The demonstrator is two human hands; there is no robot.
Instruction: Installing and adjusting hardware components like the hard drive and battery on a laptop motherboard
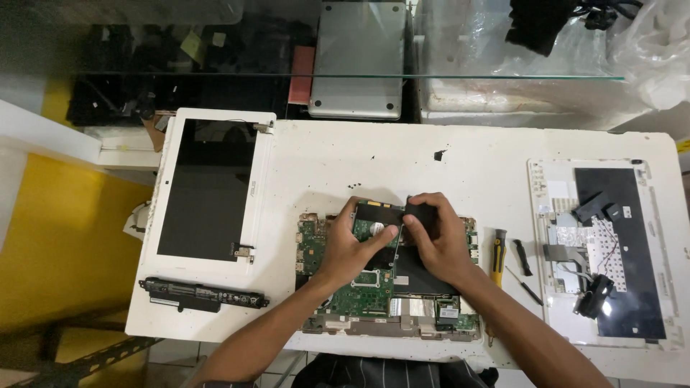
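1. Head view, at the middle of the white table (402, 158): both hands work over an opened laptop base w/ green motherboard (374, 287) exposed.
2. Left hand (352, 248): fingers curled tog., thumb and fingertips clamped on the lower edge of a flat black hard drive (379, 213), which sits tilted over the board's upper part.
3. Right hand (435, 241): fingers pinched on a small black piece at the drive's right end; exact contact hidden by knuckles.
4. To do this well, I'd say: grip by edges only, keep drive level w/ its connector, no twisting, fingers off the board's chips.
5. Containers: the base shell holds board + drive. The white keyboard cover (604, 251) at right, lying face-down, holds loose black bits and a ribbon.
6. Nearby: yellow-handled screwdriver (497, 259) just right of the base, detached screen panel (208, 187) at left, black battery bar (203, 294) below it.
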